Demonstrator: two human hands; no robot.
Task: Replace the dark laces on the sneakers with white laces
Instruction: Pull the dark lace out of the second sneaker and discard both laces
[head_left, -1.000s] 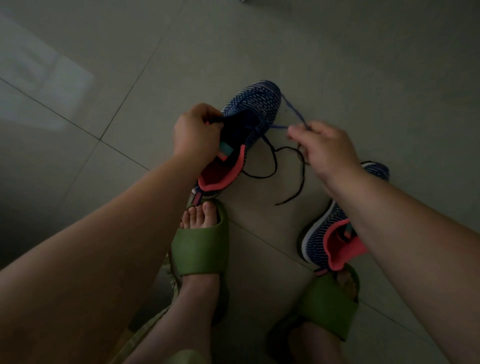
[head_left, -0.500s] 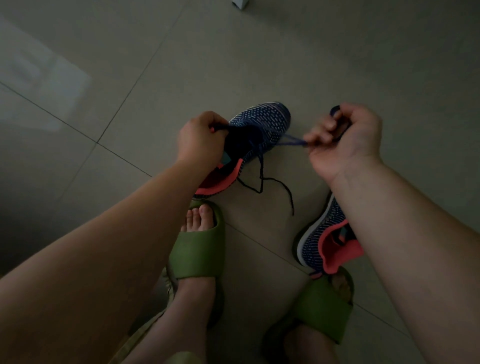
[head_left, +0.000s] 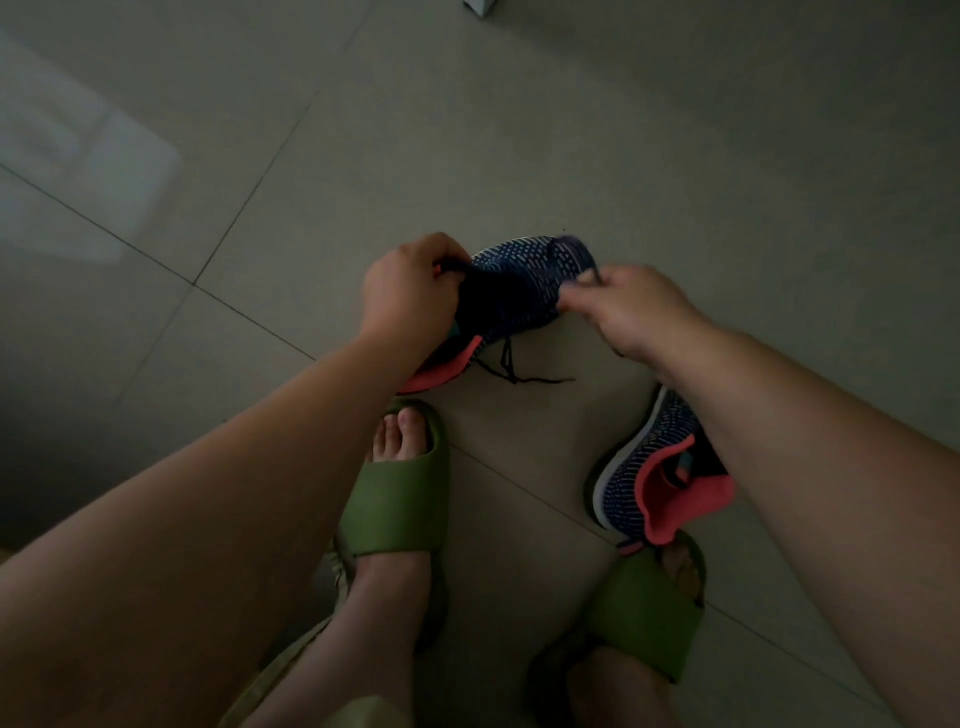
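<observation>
Unlacing step: left hand (head_left: 410, 291) grips sneaker (head_left: 524, 280), right hand (head_left: 631, 306) pinches dark lace (head_left: 511, 364) (blurred); next, pull it free.

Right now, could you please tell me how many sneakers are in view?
2. One sneaker is held up between the left hand and right hand; the other sneaker lies on the floor, partly hidden under the right forearm.

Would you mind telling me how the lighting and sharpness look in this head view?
Head view: dim overall, a pale reflection on the floor at left; the right hand is slightly motion-blurred at the sneaker; wide-angle distortion bends the tile lines.
</observation>
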